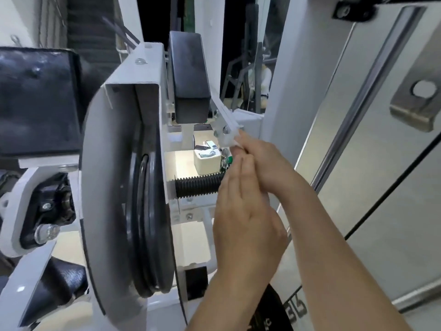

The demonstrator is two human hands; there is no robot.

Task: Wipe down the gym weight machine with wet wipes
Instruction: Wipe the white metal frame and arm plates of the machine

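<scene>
Here, wet wipe [230, 141] in tight grip of right hand [263, 160]; left hand [247, 216] flat, empty.

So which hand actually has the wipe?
The right hand, reaching higher: its fingers pinch the white wipe at the bolted bracket. The left hand has straight fingers, holding nothing.

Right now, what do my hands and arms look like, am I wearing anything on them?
Both are bare. The left hand and right hand have no gloves, and no ring shows on the fingers in view. The left forearm and right forearm carry no sleeve, watch, band or marking as far as the frame reaches; any sleeve would start beyond its lower edge.
</scene>
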